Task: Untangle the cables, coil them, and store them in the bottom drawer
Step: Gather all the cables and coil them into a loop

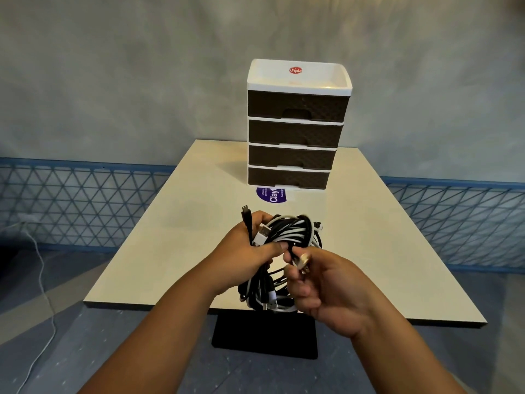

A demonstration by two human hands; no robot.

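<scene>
Cables (287,237), black and white in one tangle, hang low centre over the bench (159,251). My left hand (250,251) clutches the bundle; my right hand (321,285) pinches one plug, I think. Untangling is in hand, so next I'd draw that end free. Every drawer (288,177) is closed, contents hidden.

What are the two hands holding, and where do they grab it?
The left hand grips a tangled bundle of black and white cables around its left side. The right hand pinches one plug end at the bundle's front.
</scene>
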